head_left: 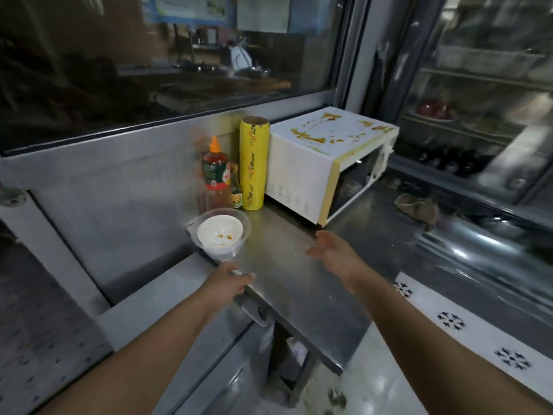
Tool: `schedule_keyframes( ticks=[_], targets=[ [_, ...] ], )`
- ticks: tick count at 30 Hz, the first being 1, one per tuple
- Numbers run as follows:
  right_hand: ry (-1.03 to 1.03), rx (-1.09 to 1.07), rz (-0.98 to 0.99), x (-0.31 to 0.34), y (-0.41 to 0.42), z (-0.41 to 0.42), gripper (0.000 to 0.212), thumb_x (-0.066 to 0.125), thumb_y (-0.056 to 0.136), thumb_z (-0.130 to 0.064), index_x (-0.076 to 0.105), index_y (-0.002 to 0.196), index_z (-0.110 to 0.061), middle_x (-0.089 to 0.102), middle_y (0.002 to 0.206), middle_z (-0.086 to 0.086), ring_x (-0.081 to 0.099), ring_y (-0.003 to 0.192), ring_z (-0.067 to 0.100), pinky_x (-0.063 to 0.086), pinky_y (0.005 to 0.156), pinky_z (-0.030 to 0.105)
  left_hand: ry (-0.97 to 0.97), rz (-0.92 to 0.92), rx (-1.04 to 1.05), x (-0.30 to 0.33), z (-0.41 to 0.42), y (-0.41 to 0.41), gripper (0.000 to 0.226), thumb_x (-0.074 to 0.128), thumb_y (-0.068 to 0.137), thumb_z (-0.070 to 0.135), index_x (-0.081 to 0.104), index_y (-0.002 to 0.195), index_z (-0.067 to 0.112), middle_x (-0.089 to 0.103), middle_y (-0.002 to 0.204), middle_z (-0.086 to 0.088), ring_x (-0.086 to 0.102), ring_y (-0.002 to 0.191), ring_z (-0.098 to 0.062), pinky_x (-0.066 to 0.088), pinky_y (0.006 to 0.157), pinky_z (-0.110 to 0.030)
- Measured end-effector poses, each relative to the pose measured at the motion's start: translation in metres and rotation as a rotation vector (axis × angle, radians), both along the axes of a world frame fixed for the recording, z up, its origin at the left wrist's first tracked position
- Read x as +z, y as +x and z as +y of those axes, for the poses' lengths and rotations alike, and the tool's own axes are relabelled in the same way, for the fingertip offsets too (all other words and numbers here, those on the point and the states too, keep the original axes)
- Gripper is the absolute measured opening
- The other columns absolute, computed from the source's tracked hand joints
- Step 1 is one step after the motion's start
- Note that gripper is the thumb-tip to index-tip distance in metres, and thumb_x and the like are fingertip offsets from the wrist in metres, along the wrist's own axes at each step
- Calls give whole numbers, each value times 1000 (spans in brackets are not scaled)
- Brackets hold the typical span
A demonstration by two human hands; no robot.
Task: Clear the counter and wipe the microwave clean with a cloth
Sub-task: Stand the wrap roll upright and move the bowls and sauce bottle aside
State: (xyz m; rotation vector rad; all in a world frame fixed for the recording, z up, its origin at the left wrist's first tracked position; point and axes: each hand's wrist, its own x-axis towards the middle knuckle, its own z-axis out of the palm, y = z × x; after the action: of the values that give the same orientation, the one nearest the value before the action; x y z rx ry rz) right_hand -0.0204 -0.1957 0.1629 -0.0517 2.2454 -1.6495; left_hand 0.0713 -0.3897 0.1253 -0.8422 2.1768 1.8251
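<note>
The tall yellow roll of cling film (pixel 253 164), standing upright at ten o'clock from the white microwave, carried the word "SUN" printed sideways in red, repeated down its length. The green and red label on the orange-capped sauce bottle (pixel 216 175) at its nine o'clock was too blurred to read.

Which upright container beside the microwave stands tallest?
The yellow cling-film roll, against the white microwave; the orange-capped sauce bottle and small bottle are shorter.

Microwave (pixel 323 163) sits on the counter (pixel 287 283) at one o'clock, roll (pixel 253 163) just left of it, bottle (pixel 215 175) left again, bowl (pixel 220 233) before the bottle, cloth (pixel 417 209) at two o'clock.
</note>
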Motion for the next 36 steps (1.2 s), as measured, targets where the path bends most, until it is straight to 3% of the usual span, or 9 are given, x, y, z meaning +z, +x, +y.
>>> schedule_keyframes(
  ticks=[3, 7, 12, 20, 25, 27, 32, 34, 36],
  targets=[
    [26, -49, 21, 2, 21, 35, 55, 67, 85, -18, 44, 135, -13, 46, 138, 3, 51, 105, 15, 44, 68, 23, 4, 14, -45, 5, 23, 4, 54, 64, 87, 30, 41, 135, 16, 57, 125, -6, 61, 102, -19, 37, 62, -24],
    [69, -101, 56, 6, 33, 79, 62, 66, 86, -22, 38, 141, -12, 38, 147, 6, 44, 127, 22, 40, 85, 26, 7, 37, -134, 12, 61, 5, 49, 64, 87, 27, 45, 131, 15, 60, 120, -7, 61, 92, -18, 38, 63, -24],
    [99, -165, 80, 11, 32, 128, 61, 67, 85, -26, 41, 138, -12, 42, 143, 12, 48, 124, 25, 44, 94, 34, 25, 70, -182, 24, 107, -6, 47, 62, 89, 22, 44, 132, 14, 56, 122, -6, 57, 86, -13, 33, 59, -23],
    [63, -185, 69, 7, -6, 248, 61, 64, 87, -27, 37, 139, -12, 44, 140, 11, 50, 118, 24, 43, 77, 27, -12, 100, -229, 26, 228, -61, 49, 61, 90, 25, 44, 134, 15, 57, 125, -5, 58, 97, -17, 34, 71, -28],
    [44, -146, 46, 0, -46, 336, 45, 64, 88, -23, 46, 128, -13, 47, 136, 7, 50, 113, 22, 42, 91, 32, -6, 79, -215, 23, 325, -95, 46, 62, 89, 27, 46, 131, 14, 57, 124, -3, 60, 102, -19, 37, 65, -24],
    [44, -117, 36, 0, -59, 368, 40, 63, 88, -22, 47, 124, -14, 49, 133, 5, 50, 109, 19, 42, 92, 33, -16, 61, -198, 23, 359, -104, 44, 62, 90, 28, 47, 130, 16, 59, 118, -3, 60, 100, -18, 40, 72, -28],
    [62, -116, 18, -6, -96, 428, 61, 65, 87, -24, 37, 140, -11, 42, 143, 5, 47, 124, 24, 43, 100, 38, -8, 2, -170, 21, 413, -127, 44, 61, 90, 24, 45, 130, 15, 59, 112, -5, 57, 96, -18, 36, 95, -38],
    [49, -102, 13, -10, -112, 441, 59, 64, 87, -22, 39, 139, -12, 43, 143, 5, 47, 124, 24, 42, 103, 40, -12, -2, -159, 22, 426, -140, 45, 60, 91, 22, 44, 132, 13, 57, 113, -5, 55, 97, -18, 36, 93, -36],
    [34, -98, 1, -15, -129, 448, 58, 64, 87, -22, 40, 139, -14, 44, 141, 5, 48, 123, 24, 41, 104, 41, -8, 11, -130, 24, 435, -157, 45, 59, 92, 17, 42, 132, 9, 56, 114, -7, 54, 97, -18, 41, 78, -26]
  ],
)
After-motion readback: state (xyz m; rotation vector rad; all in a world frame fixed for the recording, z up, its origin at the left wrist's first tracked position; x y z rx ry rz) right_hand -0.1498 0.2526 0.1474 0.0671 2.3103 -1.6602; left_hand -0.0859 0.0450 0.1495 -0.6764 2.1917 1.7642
